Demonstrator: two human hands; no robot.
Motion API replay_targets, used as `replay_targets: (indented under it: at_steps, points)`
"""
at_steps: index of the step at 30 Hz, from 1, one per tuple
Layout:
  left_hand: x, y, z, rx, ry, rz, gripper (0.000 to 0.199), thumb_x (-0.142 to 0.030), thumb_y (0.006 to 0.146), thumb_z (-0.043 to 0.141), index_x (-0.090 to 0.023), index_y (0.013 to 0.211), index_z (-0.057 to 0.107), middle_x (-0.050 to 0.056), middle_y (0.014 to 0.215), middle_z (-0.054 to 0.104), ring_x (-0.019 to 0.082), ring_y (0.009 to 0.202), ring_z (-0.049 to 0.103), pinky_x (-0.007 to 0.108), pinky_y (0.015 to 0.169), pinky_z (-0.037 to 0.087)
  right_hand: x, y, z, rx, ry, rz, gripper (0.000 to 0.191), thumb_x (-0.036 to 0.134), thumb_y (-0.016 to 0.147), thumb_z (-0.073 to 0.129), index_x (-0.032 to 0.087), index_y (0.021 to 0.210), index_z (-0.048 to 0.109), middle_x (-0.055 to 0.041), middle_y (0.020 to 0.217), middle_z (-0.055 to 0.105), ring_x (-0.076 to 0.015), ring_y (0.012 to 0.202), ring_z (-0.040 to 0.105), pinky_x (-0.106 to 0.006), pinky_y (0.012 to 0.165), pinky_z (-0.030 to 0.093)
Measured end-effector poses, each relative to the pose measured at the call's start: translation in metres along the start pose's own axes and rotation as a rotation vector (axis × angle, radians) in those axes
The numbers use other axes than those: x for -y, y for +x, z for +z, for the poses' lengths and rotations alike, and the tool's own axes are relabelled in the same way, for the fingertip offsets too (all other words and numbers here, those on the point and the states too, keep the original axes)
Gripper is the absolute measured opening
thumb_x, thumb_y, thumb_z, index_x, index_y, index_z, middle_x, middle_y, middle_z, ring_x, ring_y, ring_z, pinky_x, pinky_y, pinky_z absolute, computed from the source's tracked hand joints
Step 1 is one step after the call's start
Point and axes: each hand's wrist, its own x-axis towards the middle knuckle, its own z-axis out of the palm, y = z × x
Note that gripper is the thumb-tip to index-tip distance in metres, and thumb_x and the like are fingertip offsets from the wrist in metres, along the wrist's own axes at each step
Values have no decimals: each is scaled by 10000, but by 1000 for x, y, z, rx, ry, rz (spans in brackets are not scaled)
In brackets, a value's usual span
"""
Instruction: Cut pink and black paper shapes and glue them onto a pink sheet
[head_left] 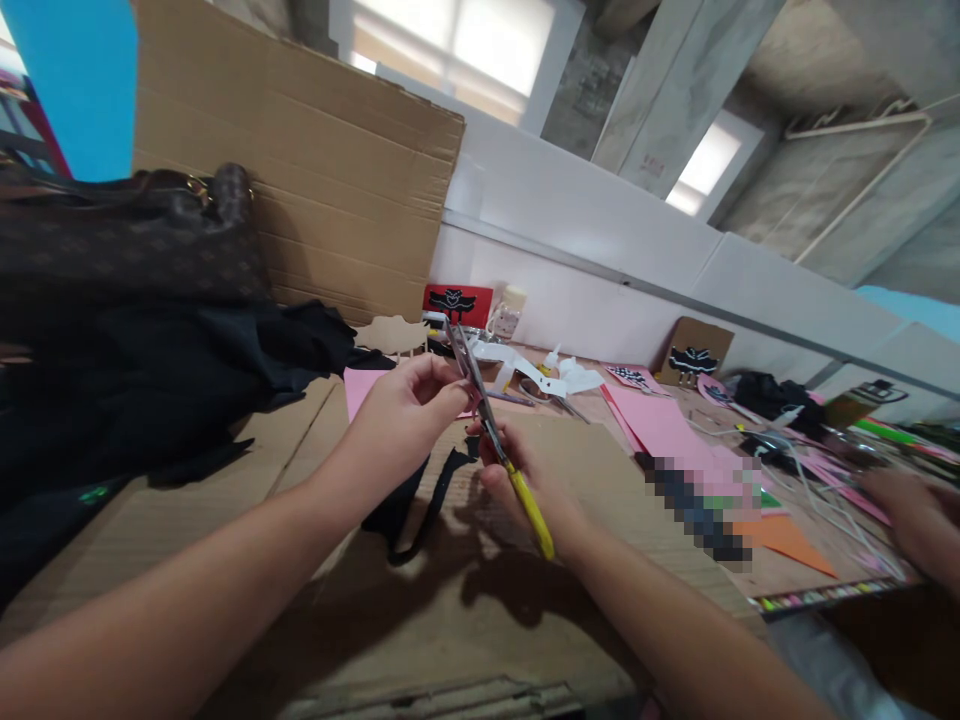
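Right hand (544, 487) | gripping scissors (532, 512) (yellow-handled) | left hand (409, 405) beside blades (473, 375)

A brown handbag (135, 245) sits before a tall cardboard sheet (337, 170); a small bottle (507, 314) stands beside a red card (459, 303); orange paper (795, 543) lies rightward.

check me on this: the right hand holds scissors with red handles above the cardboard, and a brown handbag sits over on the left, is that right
Not quite: the handles are yellow, not red, as the head view shows. The right hand does hold the scissors above the cardboard, and a brown handbag sits over on the left.
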Motion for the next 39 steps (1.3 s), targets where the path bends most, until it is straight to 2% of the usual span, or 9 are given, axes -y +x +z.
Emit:
replay_targets:
  at_steps: [5, 12, 18, 23, 27, 30, 33, 36, 39]
  points:
    - [-3, -1, 1, 2, 14, -9, 194, -372, 682, 731, -224, 712, 608, -22, 773, 681, 182, 790, 668, 333, 803, 563, 3, 1, 1, -21, 7, 41, 543, 739, 919, 665, 286, 1217, 637, -54, 943, 612, -236, 797, 576, -387, 713, 552]
    - [1, 0, 0, -9, 21, 2, 176, -358, 673, 724, -227, 713, 613, -15, 788, 695, 195, 822, 680, 351, 846, 566, 1, 3, 1, -30, -16, 23, 594, 801, 890, 656, 287, 1188, 641, -56, 942, 630, -242, 789, 577, -404, 730, 548]
    - [0, 0, -2, -21, 45, 5, 201, -372, 692, 754, -227, 708, 616, -17, 764, 695, 186, 785, 673, 324, 785, 552, 0, 1, 3, 8, 71, 17, 562, 772, 969, 548, 301, 1272, 599, -90, 1070, 641, -282, 984, 646, -438, 879, 583]
    - [-1, 1, -2, -18, 48, 12, 209, -378, 702, 755, -233, 715, 606, -8, 773, 714, 200, 805, 694, 335, 798, 571, -2, -2, 4, 26, 115, 3, 536, 721, 953, 625, 306, 1291, 591, -69, 1089, 628, -267, 1032, 642, -441, 956, 583]
    - [-3, 1, -4, -7, 91, 40, 193, -385, 729, 750, -235, 724, 627, -1, 768, 725, 195, 781, 691, 318, 768, 571, -1, 1, 4, -5, 139, 20, 487, 661, 952, 661, 286, 1257, 600, -50, 1016, 607, -230, 918, 617, -377, 818, 578]
    - [-3, 1, -6, 58, 204, 75, 196, -408, 770, 732, -235, 727, 650, -4, 723, 709, 185, 716, 666, 303, 710, 558, 4, 8, 0, -103, 149, 59, 408, 583, 953, 676, 272, 1202, 586, -27, 931, 576, -200, 796, 581, -336, 687, 536]
    - [2, 1, -7, 202, 358, 99, 190, -395, 788, 697, -227, 702, 670, -14, 682, 685, 166, 666, 632, 285, 674, 538, 10, 13, -4, -180, 181, 54, 358, 519, 928, 715, 280, 1146, 563, -5, 868, 568, -185, 715, 567, -336, 641, 518]
    - [9, 0, -5, 314, 434, 71, 202, -391, 813, 659, -220, 707, 675, -26, 662, 659, 144, 624, 601, 259, 623, 506, 14, 14, -4, -188, 266, 34, 366, 461, 882, 771, 303, 1128, 551, -6, 901, 610, -183, 700, 601, -341, 621, 532]
    - [18, 0, -4, 350, 437, 54, 216, -408, 821, 675, -214, 727, 667, -30, 677, 656, 134, 621, 591, 245, 600, 482, 12, 13, 0, -162, 309, 34, 359, 397, 864, 785, 319, 1125, 551, -15, 935, 663, -204, 762, 662, -358, 655, 569]
